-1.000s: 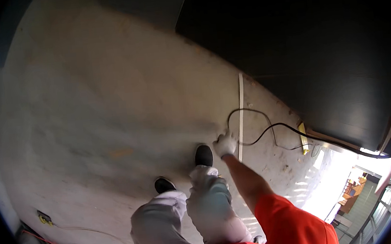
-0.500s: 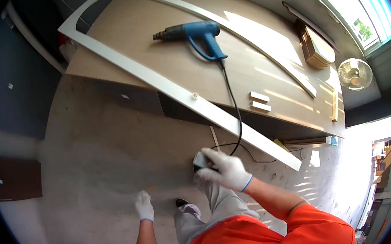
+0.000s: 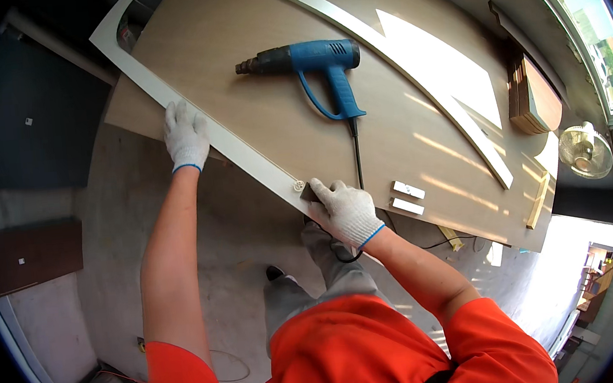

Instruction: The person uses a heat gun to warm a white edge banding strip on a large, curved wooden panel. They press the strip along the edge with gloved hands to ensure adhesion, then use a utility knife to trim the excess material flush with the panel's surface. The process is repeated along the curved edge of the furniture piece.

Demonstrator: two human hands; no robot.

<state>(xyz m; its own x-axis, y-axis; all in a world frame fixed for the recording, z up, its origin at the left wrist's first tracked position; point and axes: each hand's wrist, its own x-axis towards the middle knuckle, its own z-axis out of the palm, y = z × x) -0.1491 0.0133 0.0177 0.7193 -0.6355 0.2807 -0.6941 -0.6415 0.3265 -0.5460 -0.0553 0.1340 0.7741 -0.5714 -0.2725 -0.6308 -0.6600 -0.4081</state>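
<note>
A long white curved frame (image 3: 244,155) lies across the brown worktable (image 3: 264,129), one straight side running along the near edge. My left hand (image 3: 187,135), in a white knit glove, rests on that side with its fingers stretched over it. Further right along the same side, my gloved right hand (image 3: 345,208) is closed around a small dark block (image 3: 309,192) pressed against the strip. Its underside is hidden. A small pale coil (image 3: 298,185) sits right beside the block. Beyond my hands, a blue heat gun (image 3: 319,56) lies on its side, nozzle to the left.
Two small white blocks (image 3: 407,205) lie near the table's right front edge. The heat gun's black cord (image 3: 358,157) runs over that edge. Stacked wooden pieces (image 3: 534,99), a yellowish strip (image 3: 538,200) and a fan (image 3: 584,151) are at the right.
My left hand has risen from beside my leg onto the white frame. My right hand has brought the block up to the strip. The table appears closer.
</note>
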